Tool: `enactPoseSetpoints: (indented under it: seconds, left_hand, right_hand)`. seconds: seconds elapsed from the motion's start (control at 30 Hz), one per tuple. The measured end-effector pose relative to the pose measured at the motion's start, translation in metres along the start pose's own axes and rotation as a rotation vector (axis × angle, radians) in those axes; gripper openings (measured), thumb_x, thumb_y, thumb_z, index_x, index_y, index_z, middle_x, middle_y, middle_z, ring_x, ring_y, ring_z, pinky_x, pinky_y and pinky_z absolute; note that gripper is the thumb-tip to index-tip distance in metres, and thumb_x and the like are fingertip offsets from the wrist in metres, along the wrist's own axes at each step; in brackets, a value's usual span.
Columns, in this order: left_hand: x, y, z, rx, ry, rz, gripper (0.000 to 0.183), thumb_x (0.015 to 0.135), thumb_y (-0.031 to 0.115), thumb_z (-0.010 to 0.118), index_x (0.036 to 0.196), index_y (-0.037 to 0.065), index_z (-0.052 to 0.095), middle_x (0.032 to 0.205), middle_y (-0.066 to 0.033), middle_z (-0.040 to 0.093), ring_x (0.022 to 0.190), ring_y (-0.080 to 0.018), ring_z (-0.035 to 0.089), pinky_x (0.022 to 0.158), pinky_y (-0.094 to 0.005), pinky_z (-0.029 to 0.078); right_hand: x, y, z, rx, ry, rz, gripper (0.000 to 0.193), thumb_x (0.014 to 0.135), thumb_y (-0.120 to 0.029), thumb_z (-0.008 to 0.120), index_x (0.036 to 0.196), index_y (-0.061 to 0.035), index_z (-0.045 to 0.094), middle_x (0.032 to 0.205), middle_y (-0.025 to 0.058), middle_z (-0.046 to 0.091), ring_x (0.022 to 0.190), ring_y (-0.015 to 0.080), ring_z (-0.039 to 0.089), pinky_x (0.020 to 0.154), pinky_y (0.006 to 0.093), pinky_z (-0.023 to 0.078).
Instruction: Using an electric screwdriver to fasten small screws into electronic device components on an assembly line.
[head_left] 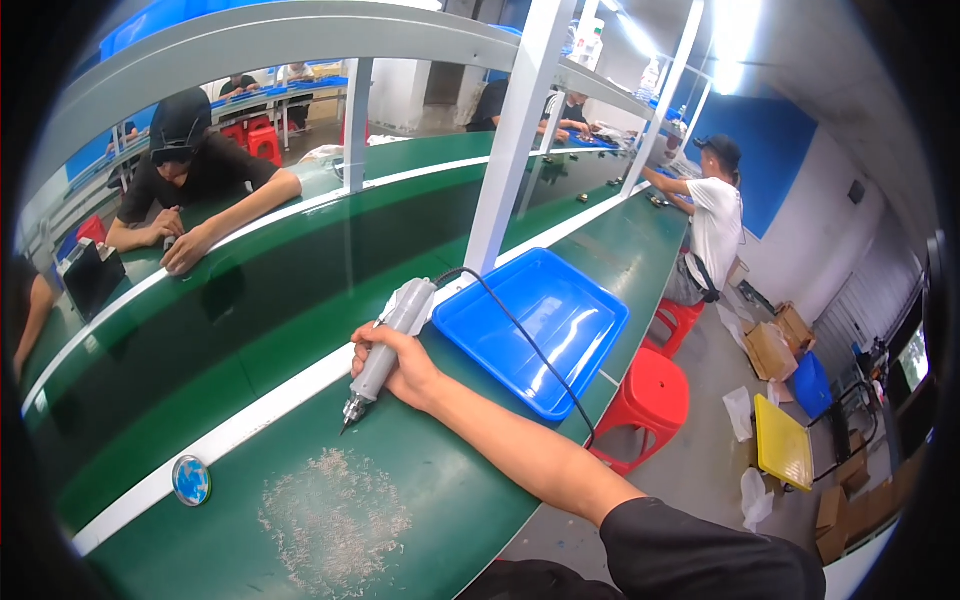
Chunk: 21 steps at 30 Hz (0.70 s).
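Over the green bench (450, 510), the right hand (407, 368) gripped a grey tool (374, 372), best kept steady; left hand unseen.

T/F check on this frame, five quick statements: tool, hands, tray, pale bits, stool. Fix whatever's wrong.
1. The right hand grips the grey power tool. True.
2. The power tool's tip points up, away from the bench. False: it points down toward the green bench.
3. The pale bits are heaped in the blue tray. False: the pale bits lie scattered on the green bench; the blue tray is farther off, past the right hand.
4. The left hand steadies the small round blue-and-white piece. False: no left hand is in view, and nothing touches the round piece.
5. A red stool stands on the floor to the right of the bench. True.
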<state>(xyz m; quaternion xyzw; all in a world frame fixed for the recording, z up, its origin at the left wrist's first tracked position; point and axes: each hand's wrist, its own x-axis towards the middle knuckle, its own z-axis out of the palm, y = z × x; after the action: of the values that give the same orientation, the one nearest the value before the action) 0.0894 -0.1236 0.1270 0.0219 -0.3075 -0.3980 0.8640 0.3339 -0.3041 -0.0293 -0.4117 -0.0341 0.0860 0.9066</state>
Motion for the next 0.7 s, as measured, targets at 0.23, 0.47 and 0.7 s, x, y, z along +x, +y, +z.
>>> enactPoseSetpoints:
  seconds: [0.23, 0.47, 0.7]
  left_hand:
    - [0.006, -0.005, 0.004, -0.037, -0.114, -0.003, 0.121, 0.077, 0.083, 0.038, 0.137, -0.022, 0.029, 0.135, -0.041, 0.039, 0.133, -0.048, 0.036, 0.112, -0.0513, 0.023]
    - [0.012, 0.02, 0.002, 0.04, -0.277, 0.118, 0.128, 0.07, 0.086, 0.044, 0.143, -0.015, 0.016, 0.144, -0.0344, 0.031, 0.139, -0.0403, 0.029, 0.115, -0.0427, 0.02]
    - [0.001, 0.025, 0.021, 0.187, -0.208, -0.002, 0.135, 0.063, 0.093, 0.039, 0.15, -0.004, 0.005, 0.153, -0.0231, 0.025, 0.143, -0.03, 0.025, 0.115, -0.0347, 0.021]
  right_hand:
    - [0.001, -0.002, -0.005, -0.009, 0.016, -0.041, 0.018, 0.083, -0.017, 0.065, 0.088, -0.0008, 0.059, 0.072, 0.0091, 0.056, 0.069, 0.0232, 0.058, 0.073, 0.038, 0.05]
    - [-0.009, -0.013, -0.01, -0.059, 0.105, -0.057, 0.019, 0.082, -0.018, 0.065, 0.089, -0.0028, 0.058, 0.071, 0.0074, 0.051, 0.068, 0.0206, 0.053, 0.073, 0.0371, 0.048]
    - [-0.002, -0.001, 0.008, -0.06, 0.055, -0.052, 0.017, 0.083, -0.018, 0.062, 0.088, -0.0038, 0.056, 0.071, 0.0077, 0.049, 0.066, 0.0203, 0.05, 0.072, 0.0364, 0.045]
